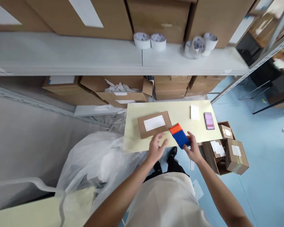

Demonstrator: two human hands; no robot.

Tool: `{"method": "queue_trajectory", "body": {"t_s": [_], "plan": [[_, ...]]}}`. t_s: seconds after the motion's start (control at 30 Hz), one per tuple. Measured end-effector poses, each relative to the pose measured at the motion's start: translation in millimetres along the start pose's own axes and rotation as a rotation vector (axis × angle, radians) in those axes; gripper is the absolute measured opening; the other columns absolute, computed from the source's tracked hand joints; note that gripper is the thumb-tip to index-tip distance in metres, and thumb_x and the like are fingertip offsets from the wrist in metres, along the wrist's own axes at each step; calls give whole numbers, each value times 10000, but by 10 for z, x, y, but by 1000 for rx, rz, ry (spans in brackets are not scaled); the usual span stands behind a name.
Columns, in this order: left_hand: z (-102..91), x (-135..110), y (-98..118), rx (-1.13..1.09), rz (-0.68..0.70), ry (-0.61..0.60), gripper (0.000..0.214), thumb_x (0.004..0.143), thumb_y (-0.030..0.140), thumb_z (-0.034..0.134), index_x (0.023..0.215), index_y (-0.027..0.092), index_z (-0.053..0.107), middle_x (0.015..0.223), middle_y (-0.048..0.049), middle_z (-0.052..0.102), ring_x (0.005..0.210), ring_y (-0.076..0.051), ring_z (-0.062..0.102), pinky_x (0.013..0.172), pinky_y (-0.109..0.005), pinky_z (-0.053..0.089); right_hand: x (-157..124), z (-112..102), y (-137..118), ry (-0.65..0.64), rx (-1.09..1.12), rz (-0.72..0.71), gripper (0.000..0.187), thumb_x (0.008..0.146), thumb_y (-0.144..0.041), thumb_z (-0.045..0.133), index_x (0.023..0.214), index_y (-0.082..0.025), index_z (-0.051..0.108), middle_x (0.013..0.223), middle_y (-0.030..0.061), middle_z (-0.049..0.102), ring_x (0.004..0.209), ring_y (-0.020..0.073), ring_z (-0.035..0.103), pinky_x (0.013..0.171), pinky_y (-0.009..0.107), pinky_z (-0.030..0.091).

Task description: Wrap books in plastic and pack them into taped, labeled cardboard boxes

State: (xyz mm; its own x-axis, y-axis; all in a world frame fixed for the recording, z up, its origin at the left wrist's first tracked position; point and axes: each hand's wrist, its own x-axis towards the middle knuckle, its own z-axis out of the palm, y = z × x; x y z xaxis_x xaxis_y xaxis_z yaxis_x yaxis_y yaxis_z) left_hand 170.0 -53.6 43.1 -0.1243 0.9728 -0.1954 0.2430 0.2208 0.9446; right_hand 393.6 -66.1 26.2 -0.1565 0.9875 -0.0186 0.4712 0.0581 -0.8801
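Note:
My right hand (192,148) grips a blue and orange handheld device (179,135) over the near edge of a pale yellow table (180,112). A flat brown parcel (153,124) with a white label lies on the table just left of the device. My left hand (156,148) hovers at the parcel's near edge, fingers spread and holding nothing. A white card (194,112) and a pink blurred item (209,120) lie further right on the table.
An open carton with several small labelled boxes (227,148) stands on the blue floor to the right. A large clear plastic bag (97,164) bulges at the left. Grey shelving behind carries cardboard boxes and white tape rolls (149,41).

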Motion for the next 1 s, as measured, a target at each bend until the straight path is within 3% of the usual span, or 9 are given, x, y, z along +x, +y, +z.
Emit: {"method": "queue_trajectory", "body": {"t_s": [0.1, 0.23, 0.4, 0.47, 0.57, 0.63, 0.77, 0.9, 1.0], "plan": [[60, -338, 144, -349, -163, -156, 555, 695, 576, 719, 1103, 203, 662, 1124, -135, 698, 1014, -269, 681, 843, -389, 550, -104, 293, -370, 207, -142, -123, 468, 863, -278, 529, 1329, -282, 476, 1182, 128, 646, 1073, 290, 619, 941, 508, 461], [2, -465, 340, -673, -260, -192, 546, 660, 569, 768, 1070, 217, 688, 1138, -107, 706, 991, -241, 687, 776, -322, 558, -235, 563, -684, 226, -375, -220, 260, 910, -230, 499, 1122, -326, 615, 1044, 70, 735, 962, 275, 679, 1032, 614, 302], [-115, -400, 457, -782, -265, -105, 455, 536, 436, 861, 884, 186, 709, 997, -90, 744, 872, -236, 712, 731, -322, 577, -286, 552, -730, 92, -452, -448, 298, 907, -215, 507, 1137, -376, 609, 1125, 41, 727, 1004, 262, 685, 1053, 586, 325], [-165, -298, 506, -758, -232, -105, 450, 530, 404, 862, 892, 184, 708, 980, -82, 748, 863, -237, 716, 745, -326, 581, -241, 442, -708, 155, -454, -547, 330, 872, -279, 573, 1192, -362, 581, 1232, 79, 669, 1116, 307, 641, 1059, 603, 338], [-247, -47, 635, -696, -184, -100, 535, 514, 391, 871, 962, 179, 669, 912, -75, 751, 844, -237, 718, 733, -321, 578, -41, 227, -696, 338, -410, -572, 594, 797, -376, 674, 1347, -292, 464, 1458, 173, 450, 1339, 401, 448, 1067, 657, 336], [-286, 181, 767, -663, -142, -49, 635, 498, 385, 882, 1033, 191, 598, 859, -61, 747, 808, -230, 718, 706, -325, 573, 201, 93, -717, 336, -357, -568, 714, 797, -391, 685, 1426, -271, 367, 1514, 193, 353, 1393, 401, 374, 1057, 641, 381], [-245, 757, 1148, -595, 10, 6, 623, 554, 429, 850, 1024, 201, 510, 848, -54, 731, 772, -215, 704, 692, -338, 561, 898, -119, -824, 334, -294, -629, 555, 909, -288, 570, 1432, -285, 381, 1422, 156, 471, 1332, 312, 474, 1025, 546, 476], [-56, 1457, 1619, -512, 316, -26, 523, 680, 432, 773, 1094, 191, 563, 1121, -100, 678, 1007, -227, 669, 877, -364, 536, 1747, -357, -982, 504, -215, -616, 450, 924, -311, 578, 1365, -276, 496, 1274, 134, 566, 1192, 271, 571, 943, 474, 544], [84, 2037, 1899, -317, 458, 69, 570, 705, 392, 766, 1207, 206, 571, 1226, -103, 590, 1142, -237, 588, 931, -359, 512, 2400, -549, -1079, 536, -188, -588, 445, 909, -377, 600, 1332, -251, 543, 1218, 136, 580, 1132, 267, 589, 903, 449, 558]]}}
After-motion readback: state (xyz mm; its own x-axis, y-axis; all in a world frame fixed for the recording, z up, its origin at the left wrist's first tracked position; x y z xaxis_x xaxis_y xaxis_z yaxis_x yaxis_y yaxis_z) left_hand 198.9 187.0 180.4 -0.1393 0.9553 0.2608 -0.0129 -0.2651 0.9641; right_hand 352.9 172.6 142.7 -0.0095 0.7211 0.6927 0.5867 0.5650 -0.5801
